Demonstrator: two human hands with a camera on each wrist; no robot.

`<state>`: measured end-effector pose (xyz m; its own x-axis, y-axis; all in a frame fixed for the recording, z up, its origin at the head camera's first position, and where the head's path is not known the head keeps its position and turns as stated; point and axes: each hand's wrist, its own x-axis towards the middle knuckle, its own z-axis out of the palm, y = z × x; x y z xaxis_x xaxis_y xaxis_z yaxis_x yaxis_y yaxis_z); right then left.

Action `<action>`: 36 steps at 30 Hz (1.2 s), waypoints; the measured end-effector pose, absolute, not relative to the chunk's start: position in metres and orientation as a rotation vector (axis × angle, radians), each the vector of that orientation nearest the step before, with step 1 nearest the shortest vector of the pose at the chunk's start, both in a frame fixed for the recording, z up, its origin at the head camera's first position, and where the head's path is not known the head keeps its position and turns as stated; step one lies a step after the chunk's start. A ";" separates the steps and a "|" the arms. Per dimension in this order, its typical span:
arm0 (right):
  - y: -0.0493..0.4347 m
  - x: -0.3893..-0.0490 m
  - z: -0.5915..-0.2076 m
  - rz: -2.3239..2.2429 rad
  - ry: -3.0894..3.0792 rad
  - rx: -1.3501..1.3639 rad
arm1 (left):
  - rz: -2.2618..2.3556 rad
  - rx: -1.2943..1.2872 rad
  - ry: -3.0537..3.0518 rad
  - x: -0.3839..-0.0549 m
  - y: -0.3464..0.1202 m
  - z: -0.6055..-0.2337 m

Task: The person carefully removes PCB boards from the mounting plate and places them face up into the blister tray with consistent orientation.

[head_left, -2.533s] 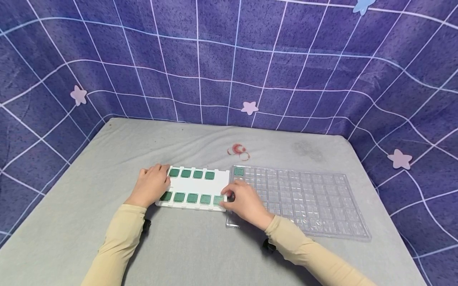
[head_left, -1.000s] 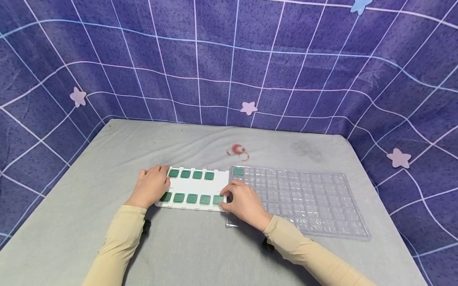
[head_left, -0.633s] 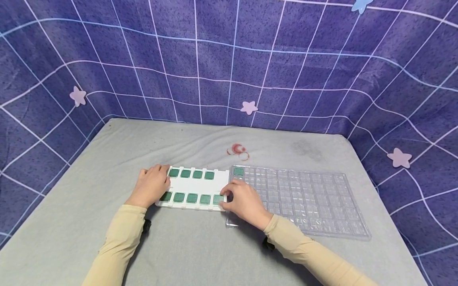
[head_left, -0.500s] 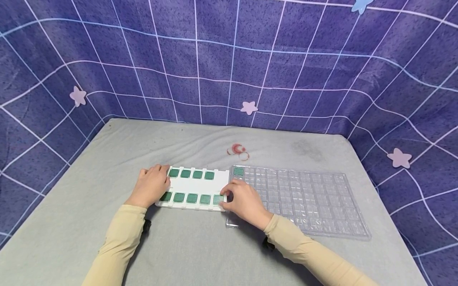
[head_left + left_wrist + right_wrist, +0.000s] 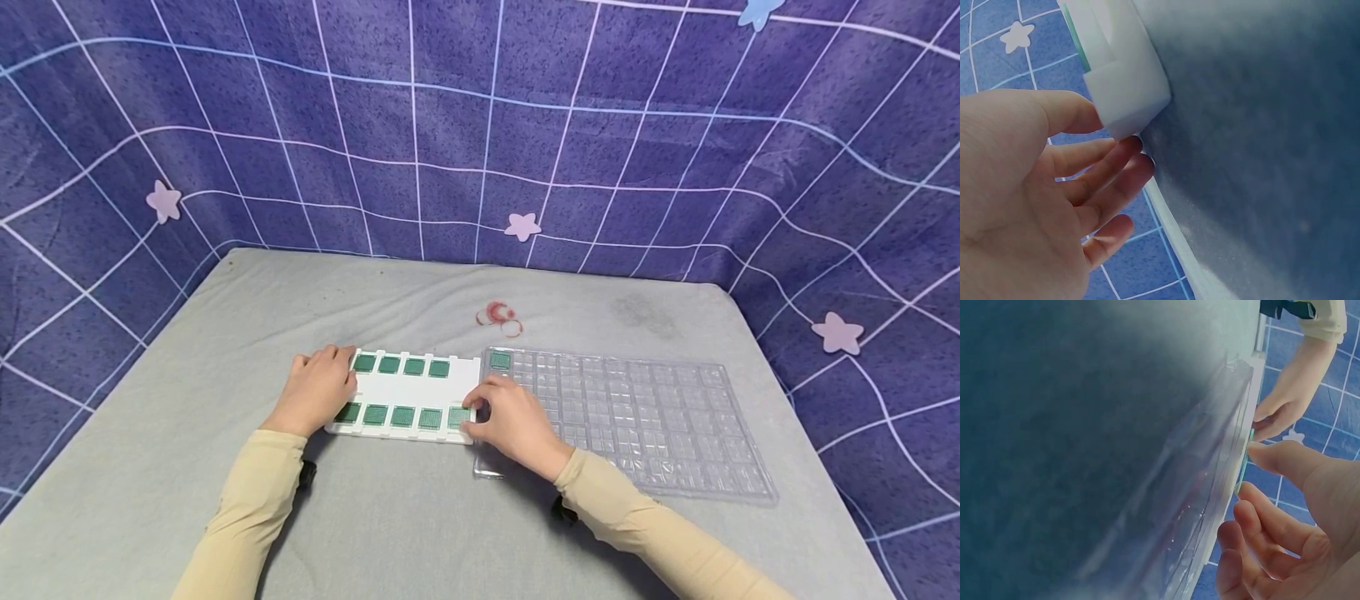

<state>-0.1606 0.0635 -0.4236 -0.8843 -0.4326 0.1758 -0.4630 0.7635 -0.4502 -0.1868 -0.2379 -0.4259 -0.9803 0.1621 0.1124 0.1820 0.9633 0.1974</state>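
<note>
A white holder (image 5: 408, 387) lies on the grey cloth with green circuit boards in two rows, near and far. My left hand (image 5: 318, 387) grips its left end; in the left wrist view the thumb lies against the white end piece (image 5: 1129, 94), with the fingertips right at its lower edge. At the holder's right end my right hand (image 5: 517, 425) pinches a small green circuit board (image 5: 458, 417) between thumb and index finger, at the last place of the near row. The right wrist view has this board (image 5: 1244, 469) edge-on between the fingertips, its other fingers loosely curled.
A clear plastic tray (image 5: 637, 425) of many small pockets lies to the right, against the holder. One green circuit board (image 5: 500, 360) sits in its far left pocket. Behind the cloth-covered table (image 5: 375, 517) hangs a purple curtain (image 5: 450, 125) with a grid pattern.
</note>
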 end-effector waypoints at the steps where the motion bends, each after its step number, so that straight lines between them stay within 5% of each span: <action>1: 0.064 -0.161 -0.423 0.770 -2.891 0.733 | -0.320 -0.264 -3.019 -0.187 -0.238 -0.426; 36: 0.105 -0.214 -0.409 0.935 -2.887 0.634 | -0.330 -0.266 -3.040 -0.187 -0.240 -0.425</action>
<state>-0.2143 0.1054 -0.4093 -0.9156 -0.3681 0.1620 -0.3931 0.7344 -0.5532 -0.1870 -0.2401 -0.4251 -0.9824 0.1639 0.0898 0.1794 0.9619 0.2065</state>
